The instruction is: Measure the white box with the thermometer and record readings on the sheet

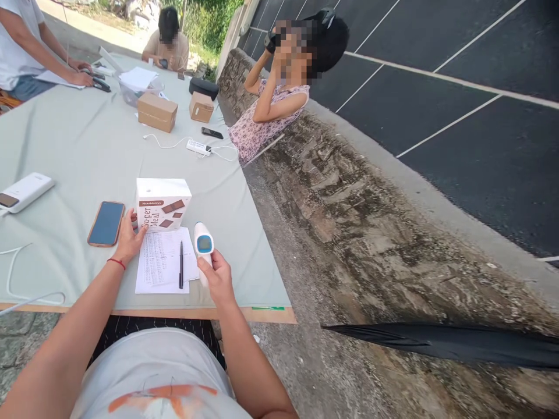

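Observation:
A white and brown snack box (159, 203) stands upright on the cloth-covered table. Its lower left corner is gripped by my left hand (128, 235), the thumb across the front and the fingers along the side. My right hand (217, 276) is wrapped around the handle of a white infrared thermometer (203, 238), whose blue-rimmed display faces me. Between my hands lie printed sheets (159, 267) with a black pen (181, 265) on them. The phone (106, 223) in an orange case rests left of my left hand, apart from it.
Farther up the table are cardboard boxes (157, 112), a dark phone (212, 133), a white power strip (198, 147) and a plastic bin (131, 90). A white power bank (30, 191) lies left. Several people surround the table; a stone wall (349, 221) runs along the right.

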{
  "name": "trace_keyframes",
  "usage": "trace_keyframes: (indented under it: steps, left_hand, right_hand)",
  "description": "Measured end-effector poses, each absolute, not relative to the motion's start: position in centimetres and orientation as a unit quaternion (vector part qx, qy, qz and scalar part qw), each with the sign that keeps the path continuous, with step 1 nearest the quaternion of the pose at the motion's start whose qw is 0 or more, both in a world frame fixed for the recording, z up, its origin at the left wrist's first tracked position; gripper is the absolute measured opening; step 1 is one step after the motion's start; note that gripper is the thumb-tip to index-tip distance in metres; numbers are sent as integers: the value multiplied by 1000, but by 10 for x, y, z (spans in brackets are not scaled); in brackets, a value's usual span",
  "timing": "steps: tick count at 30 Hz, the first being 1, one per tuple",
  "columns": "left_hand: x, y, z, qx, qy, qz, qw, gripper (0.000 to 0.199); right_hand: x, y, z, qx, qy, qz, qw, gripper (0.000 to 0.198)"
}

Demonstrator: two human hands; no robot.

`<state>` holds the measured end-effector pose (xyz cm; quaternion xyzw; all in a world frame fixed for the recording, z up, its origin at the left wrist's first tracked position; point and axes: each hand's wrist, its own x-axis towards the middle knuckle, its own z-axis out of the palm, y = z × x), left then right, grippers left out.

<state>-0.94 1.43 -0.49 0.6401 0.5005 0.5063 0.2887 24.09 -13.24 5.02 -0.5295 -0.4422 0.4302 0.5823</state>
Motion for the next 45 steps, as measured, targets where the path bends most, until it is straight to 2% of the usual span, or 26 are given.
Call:
trace_keyframes:
  steps: [3,7,10,14,16,19,22,24,26,31,33,37,40,42,45]
  left_hand:
    - [-13,8,-4,625,521,483,323,88]
    - [-18,-24,-3,644,540,437,321,96]
    - [-19,-50,-1,727,517,395,219,82]
    - [-18,-58,1,798,487,324,144,53]
    - [-17,-54,1,804,481,318,143,41]
    - [-18,-50,1,807,478,320,138,36]
    - [-19,-50,1,811,474,318,132,36]
    - [-19,-51,1,813,471,316,128,37]
    - [-19,-52,2,814,470,316,126,36]
    - [-17,-54,5,815,467,315,133,34]
    - [-16,-55,7,815,468,313,138,35]
    - [-13,-58,11,837,462,266,125,49]
    - [-10,-60,15,864,447,213,94,62]
    - [-9,-60,16,870,442,200,85,64]
    - [-7,-60,18,871,443,194,84,63]
  right_hand:
    - [263,-127,25,-638,-471,300,531,65]
    - [295,-119,-5,-772,-490,160,372,56]
    - [311,-116,-14,-791,-523,101,301,41]
    - [300,-112,-13,-752,-565,23,339,31]
    - [279,-110,-12,-705,-610,58,357,28]
    - [242,-106,-13,-670,-653,159,315,36]
    - [217,-103,-12,-684,-659,167,266,41]
    - [213,-102,-12,-687,-654,170,267,45]
    - [216,-104,-14,-668,-647,192,312,48]
    - [222,-122,-29,-543,-598,287,514,43]
    - [220,-131,-32,-516,-580,303,553,43]
    - [215,-143,-23,-496,-597,328,539,34]
    - [215,-144,-10,-465,-632,341,518,48]
    - [215,-143,-4,-452,-641,339,519,55]
    - [213,-142,-4,-475,-626,349,511,45]
